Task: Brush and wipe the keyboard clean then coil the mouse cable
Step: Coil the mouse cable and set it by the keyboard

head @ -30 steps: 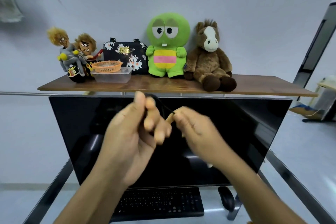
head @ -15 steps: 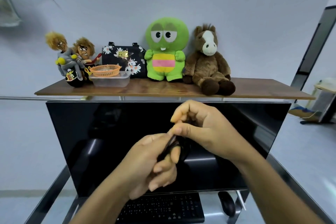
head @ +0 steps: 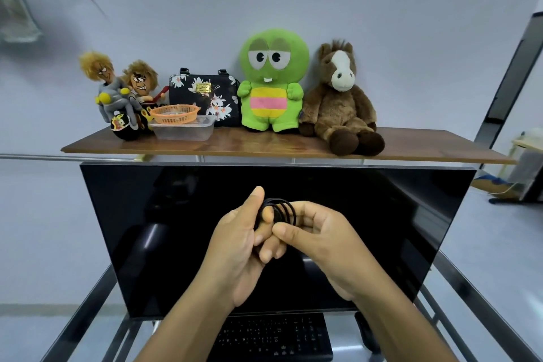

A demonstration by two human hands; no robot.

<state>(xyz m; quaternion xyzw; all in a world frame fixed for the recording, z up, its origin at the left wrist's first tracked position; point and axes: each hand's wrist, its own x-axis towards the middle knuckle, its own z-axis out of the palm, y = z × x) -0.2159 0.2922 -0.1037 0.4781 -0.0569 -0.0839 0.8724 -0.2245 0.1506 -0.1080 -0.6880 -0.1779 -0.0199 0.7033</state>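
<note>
A thin black mouse cable (head: 282,209) wound in small loops, held between both hands before the dark monitor screen (head: 147,229).
The left hand (head: 235,250) carries the loops round its curled fingers; the right hand (head: 323,244) pinches the coil's side. Light, limp and springy, it would likely unwind if released, so grip across all loops together.

We've got a green plush (head: 273,73), pink and yellow bands across its belly. Right of it, a brown horse (head: 338,103) with a white blaze; left of it, a black bag (head: 205,97) in white flowers, an orange basket (head: 176,114). Below it: brown wood-grain shelf (head: 264,147), black monitor (head: 176,214), black mouse cable (head: 279,209), black keyboard (head: 270,338).
</note>
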